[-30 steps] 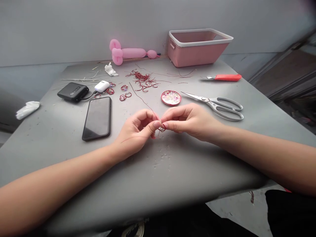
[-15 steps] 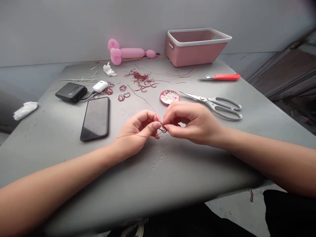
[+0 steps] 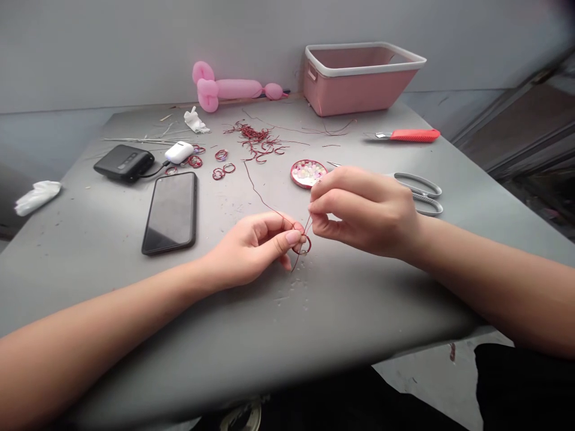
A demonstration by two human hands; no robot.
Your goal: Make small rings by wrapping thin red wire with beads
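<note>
Between the thumb and fingers of my left hand [image 3: 265, 245] is pinched a small dark red ring [image 3: 309, 244], with what looks like a pale bead at its lower side. From it a long red cord [image 3: 257, 190] runs up and away to the left, and a short end hangs below. My right hand [image 3: 368, 212] is closed just right of the ring, its fingertips pinching another stretch of the cord and drawing it taut. Beyond the right fingers lies a round red-rimmed dish [image 3: 309, 173] of pale and pink beads.
Scissors [image 3: 424, 194] lie partly behind my right hand, with a red utility knife [image 3: 413, 136] farther back. On the left are a phone [image 3: 171, 212], a black power bank [image 3: 124, 163] and a white case [image 3: 179, 152]. Red cord scraps [image 3: 256, 134], finished-looking rings [image 3: 220, 173] and a pink bin [image 3: 354, 90] sit beyond.
My right hand has moved up and right, away from the left fingertips, pulling cord with it. The ring shows more clearly now, and the cord end over my left wrist has gone from there.
</note>
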